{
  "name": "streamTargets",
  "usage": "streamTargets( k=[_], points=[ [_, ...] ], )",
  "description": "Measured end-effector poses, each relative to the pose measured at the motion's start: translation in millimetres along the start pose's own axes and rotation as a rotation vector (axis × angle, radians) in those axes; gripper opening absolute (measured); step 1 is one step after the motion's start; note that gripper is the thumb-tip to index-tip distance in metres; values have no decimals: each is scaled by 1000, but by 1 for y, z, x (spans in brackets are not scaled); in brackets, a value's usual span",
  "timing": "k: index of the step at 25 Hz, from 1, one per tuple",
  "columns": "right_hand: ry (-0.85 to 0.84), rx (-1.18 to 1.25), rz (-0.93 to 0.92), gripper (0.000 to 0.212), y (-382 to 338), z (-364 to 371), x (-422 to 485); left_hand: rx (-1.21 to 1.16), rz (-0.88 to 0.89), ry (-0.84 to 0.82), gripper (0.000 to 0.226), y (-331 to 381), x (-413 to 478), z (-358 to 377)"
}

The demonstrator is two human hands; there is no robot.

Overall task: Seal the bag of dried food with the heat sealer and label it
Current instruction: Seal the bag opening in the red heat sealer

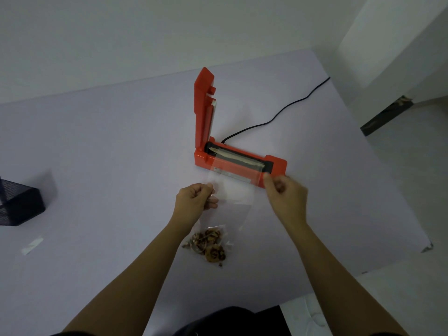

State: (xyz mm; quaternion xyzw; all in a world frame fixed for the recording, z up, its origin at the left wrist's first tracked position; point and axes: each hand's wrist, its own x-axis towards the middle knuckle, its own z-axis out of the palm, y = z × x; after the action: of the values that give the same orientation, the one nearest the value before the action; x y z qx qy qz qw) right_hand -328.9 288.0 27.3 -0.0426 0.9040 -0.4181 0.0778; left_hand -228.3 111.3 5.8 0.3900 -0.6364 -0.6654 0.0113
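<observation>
Both hands, left hand [196, 198] and right hand [284, 192], pinching bag [232, 190] side edges; mouth over heat sealer [240, 161] bar, food end toward body.

- The sealer [238, 163] stands mid-table, lid [204, 110] raised upright at its left end.
- Its cord [274, 117] crosses the far right surface.
- A mesh box [18, 204] (far left edge) leaves bare table [109, 154] between.

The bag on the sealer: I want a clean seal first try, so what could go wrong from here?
1. The clear bag lies slack across the heat sealer, so wrinkles may get sealed in.
2. The left hand and right hand hold it at uneven heights, so the seal may run crooked.
3. The dried food is loose and could slide up.
</observation>
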Motion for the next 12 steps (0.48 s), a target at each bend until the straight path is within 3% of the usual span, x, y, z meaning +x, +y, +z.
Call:
streamTargets(
  k=[2, 5, 8, 12],
  points=[
    [168, -9, -238, 33, -30, -16, 24, 1, 0, 2, 22, 0, 0, -1],
    [180, 117, -701, 18, -97, -37, 60, 1, -5, -4, 23, 1, 0, 0],
    [-40, 50, -1023, 32, -157, -38, 74, 1, -11, -4, 22, 1, 0, 1],
    [-389, -269, -1145, 46, -174, -23, 76, -1, -16, 4, 21, -1, 0, 1]
  ],
)
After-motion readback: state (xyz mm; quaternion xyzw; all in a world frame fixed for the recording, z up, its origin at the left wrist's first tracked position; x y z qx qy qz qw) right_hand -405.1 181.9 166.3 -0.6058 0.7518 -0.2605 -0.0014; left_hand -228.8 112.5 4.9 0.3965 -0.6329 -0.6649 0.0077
